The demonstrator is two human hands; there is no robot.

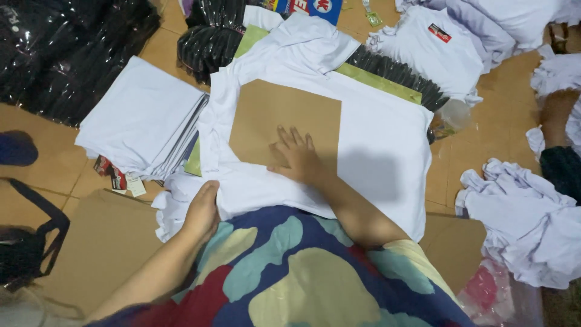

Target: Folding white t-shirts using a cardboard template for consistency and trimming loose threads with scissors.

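Pretty boxed in here: folded stack point(142, 121) crowds my left, crumpled shirts point(526, 224) block right, only bare floor point(484, 121) between is passable.

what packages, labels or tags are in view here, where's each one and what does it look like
Black glossy bags: top left, heaped.
Black glossy packs: top centre, stacked.
Blue-red printed pack: top edge, flat.
Red-black label: on upper-right white shirt, small rectangle.
Hang tags: under left folded stack, red, black and white.
Pink bag: bottom right, clear plastic.
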